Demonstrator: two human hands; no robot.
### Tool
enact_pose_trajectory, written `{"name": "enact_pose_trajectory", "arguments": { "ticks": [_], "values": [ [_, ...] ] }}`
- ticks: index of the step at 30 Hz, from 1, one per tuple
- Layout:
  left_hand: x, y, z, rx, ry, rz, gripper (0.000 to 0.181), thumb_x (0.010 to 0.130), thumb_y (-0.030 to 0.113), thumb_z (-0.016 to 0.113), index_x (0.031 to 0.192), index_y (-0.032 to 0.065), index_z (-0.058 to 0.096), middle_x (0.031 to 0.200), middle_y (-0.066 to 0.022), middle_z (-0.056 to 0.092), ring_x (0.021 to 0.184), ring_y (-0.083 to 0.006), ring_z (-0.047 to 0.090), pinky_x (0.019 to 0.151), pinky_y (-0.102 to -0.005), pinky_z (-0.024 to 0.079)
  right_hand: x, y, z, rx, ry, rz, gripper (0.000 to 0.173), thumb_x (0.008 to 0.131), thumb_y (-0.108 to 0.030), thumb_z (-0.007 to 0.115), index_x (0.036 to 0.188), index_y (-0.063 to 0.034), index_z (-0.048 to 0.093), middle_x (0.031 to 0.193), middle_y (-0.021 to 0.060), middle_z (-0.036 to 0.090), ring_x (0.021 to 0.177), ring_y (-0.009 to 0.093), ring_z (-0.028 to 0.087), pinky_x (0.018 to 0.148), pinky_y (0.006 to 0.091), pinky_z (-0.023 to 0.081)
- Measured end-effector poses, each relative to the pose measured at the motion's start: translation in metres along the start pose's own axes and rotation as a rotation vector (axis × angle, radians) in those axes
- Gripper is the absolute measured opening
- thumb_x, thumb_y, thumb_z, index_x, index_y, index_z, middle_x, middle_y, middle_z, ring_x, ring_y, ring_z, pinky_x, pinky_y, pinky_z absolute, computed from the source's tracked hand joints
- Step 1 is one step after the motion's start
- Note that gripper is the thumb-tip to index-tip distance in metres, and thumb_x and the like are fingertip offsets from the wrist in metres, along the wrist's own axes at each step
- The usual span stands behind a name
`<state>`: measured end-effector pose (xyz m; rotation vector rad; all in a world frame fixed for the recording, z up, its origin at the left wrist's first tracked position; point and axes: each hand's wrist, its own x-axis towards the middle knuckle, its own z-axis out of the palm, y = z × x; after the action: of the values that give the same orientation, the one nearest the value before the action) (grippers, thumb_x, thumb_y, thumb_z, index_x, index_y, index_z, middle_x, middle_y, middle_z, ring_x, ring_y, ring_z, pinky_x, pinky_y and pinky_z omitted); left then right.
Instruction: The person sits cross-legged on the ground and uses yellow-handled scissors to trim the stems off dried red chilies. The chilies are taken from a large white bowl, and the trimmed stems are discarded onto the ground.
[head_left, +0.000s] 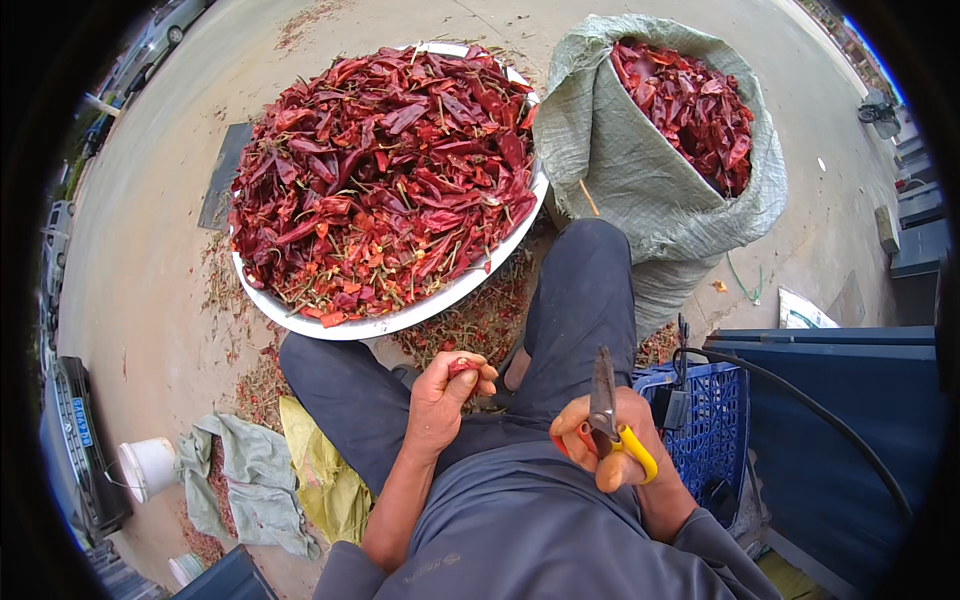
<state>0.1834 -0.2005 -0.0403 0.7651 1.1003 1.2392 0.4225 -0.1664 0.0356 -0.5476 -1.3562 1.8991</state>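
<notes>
In my left hand a piece of dried red chili is pinched between thumb and fingers, above my lap. My right hand grips scissors with one red and one yellow handle loop. Their dark, worn blades point away from me and look closed together. Beyond my left knee stands a wide white-rimmed basin, heaped with dried red chilies, many with stems. Past my right knee, a pale green woven sack with a folded-down mouth holds more dried chilies.
Chili stems and scraps litter the concrete under the basin. At right are a blue plastic basket, a black cable and a dark blue metal panel. A white bucket and crumpled sacks lie left; parked vehicles stand farther off.
</notes>
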Motion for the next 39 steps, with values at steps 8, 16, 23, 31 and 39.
{"name": "enact_pose_trajectory", "arguments": {
  "ticks": [8, 16, 23, 31, 39],
  "values": [
    [0.094, 0.024, -0.020, 1.042, 0.337, 0.358, 0.028, 0.083, 0.011, 0.077, 0.106, 0.0026, 0.065, 0.097, -0.0132, 0.064, 0.077, -0.0269, 0.065, 0.069, -0.0393, 0.052, -0.002, -0.005, -0.023, -1.585, 0.279, 0.160, 0.070, 0.064, -0.040, 0.090, 0.117, -0.0025, 0.063, 0.092, 0.0135, 0.062, 0.087, 0.033, 0.062, 0.075, 0.0445, 0.049],
    [0.141, 0.030, -0.044, 1.510, 0.361, 0.428, 0.022, 0.081, 0.011, 0.076, 0.097, 0.0053, 0.063, 0.091, -0.0140, 0.061, 0.085, -0.0333, 0.063, 0.076, -0.0427, 0.051, -0.007, 0.004, -0.014, -1.438, 0.344, 0.086, 0.076, 0.065, -0.046, 0.090, 0.120, -0.0025, 0.061, 0.097, 0.0140, 0.063, 0.085, 0.033, 0.064, 0.072, 0.0420, 0.051],
    [0.121, 0.046, -0.071, 0.221, 0.385, -0.007, 0.029, 0.086, 0.001, 0.069, 0.114, 0.0021, 0.059, 0.084, -0.0055, 0.067, 0.076, -0.0169, 0.062, 0.070, -0.0299, 0.050, 0.001, 0.023, -0.008, -1.235, 0.307, 0.116, 0.075, 0.066, -0.048, 0.089, 0.119, -0.0022, 0.063, 0.095, 0.0142, 0.064, 0.080, 0.034, 0.065, 0.070, 0.0432, 0.052],
    [0.101, 0.045, -0.084, -0.681, -0.007, 0.155, 0.018, 0.095, 0.001, 0.062, 0.112, 0.0041, 0.059, 0.107, -0.0084, 0.064, 0.102, -0.0184, 0.061, 0.088, -0.0362, 0.053, 0.021, 0.027, 0.001, -1.117, 0.230, 0.141, 0.075, 0.069, -0.053, 0.086, 0.120, -0.0036, 0.064, 0.094, 0.0154, 0.064, 0.081, 0.037, 0.066, 0.071, 0.0441, 0.053],
    [0.100, 0.044, -0.070, -0.656, 0.172, 0.043, 0.007, 0.097, 0.010, 0.066, 0.101, 0.0061, 0.062, 0.089, -0.0056, 0.064, 0.077, -0.0216, 0.059, 0.064, -0.0342, 0.050, 0.024, 0.033, 0.006, -1.152, 0.218, 0.154, 0.075, 0.069, -0.053, 0.086, 0.120, -0.0039, 0.063, 0.096, 0.0162, 0.065, 0.083, 0.037, 0.067, 0.072, 0.0450, 0.053]
  ]
}}
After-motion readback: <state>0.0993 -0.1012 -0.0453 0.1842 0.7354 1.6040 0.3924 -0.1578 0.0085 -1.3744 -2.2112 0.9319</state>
